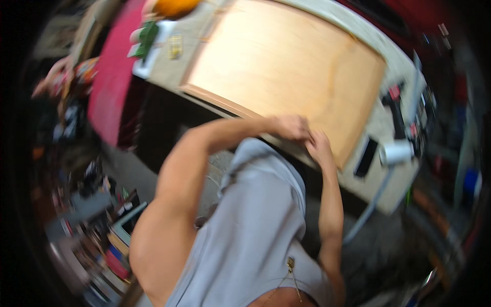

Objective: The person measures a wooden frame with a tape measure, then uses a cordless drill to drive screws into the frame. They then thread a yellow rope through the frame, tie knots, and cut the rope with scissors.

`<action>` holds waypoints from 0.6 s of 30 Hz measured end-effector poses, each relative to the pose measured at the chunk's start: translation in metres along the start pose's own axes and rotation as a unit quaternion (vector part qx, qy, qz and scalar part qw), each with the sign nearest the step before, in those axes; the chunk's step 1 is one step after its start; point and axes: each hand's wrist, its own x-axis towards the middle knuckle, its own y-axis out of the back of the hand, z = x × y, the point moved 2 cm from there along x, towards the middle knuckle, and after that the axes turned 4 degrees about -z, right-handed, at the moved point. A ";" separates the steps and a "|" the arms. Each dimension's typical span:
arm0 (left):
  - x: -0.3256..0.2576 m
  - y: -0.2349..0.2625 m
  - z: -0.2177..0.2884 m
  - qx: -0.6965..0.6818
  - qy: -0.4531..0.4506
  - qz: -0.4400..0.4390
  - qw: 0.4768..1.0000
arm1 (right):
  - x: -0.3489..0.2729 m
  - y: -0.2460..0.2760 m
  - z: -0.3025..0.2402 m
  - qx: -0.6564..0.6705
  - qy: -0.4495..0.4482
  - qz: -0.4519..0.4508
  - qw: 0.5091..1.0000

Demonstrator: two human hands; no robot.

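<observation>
- Nearest, a grey sleeveless shirt (250, 230) fills the lower middle, and both bare forearms rise from it toward the bench.
- The left hand (291, 127) curls over the near edge of the pale plywood panel (286, 66), fingers bent and pressed to the wood.
- The right hand (319, 148) sits just beside it, touching it, fingers folded on the same edge; motion blur hides whether either hand pinches something small.
- The panel lies flat on a light workbench (381, 184), covering most of it.
- Farther right, a white cylinder (396, 152) and dark tools rest on the bench, perhaps a sander, too smeared to tell.
- At far left, a red cloth (115, 71) hangs blurred.
</observation>
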 end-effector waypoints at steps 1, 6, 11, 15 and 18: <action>0.001 0.003 -0.004 0.012 -0.001 -0.027 1.000 | 0.003 0.000 0.001 -0.013 0.021 0.000 1.000; 0.010 0.020 -0.018 0.008 0.013 -0.090 0.996 | 0.006 -0.002 0.002 -0.063 0.010 0.038 0.997; 0.006 0.023 -0.010 0.009 0.048 -0.076 0.996 | 0.003 -0.001 0.001 0.030 -0.034 0.033 0.998; 0.000 0.021 -0.006 0.002 0.069 -0.045 0.997 | -0.001 -0.001 0.006 0.109 -0.087 0.032 0.990; -0.002 0.021 -0.006 -0.002 0.065 -0.041 0.997 | -0.003 -0.005 0.014 0.218 -0.159 0.017 0.963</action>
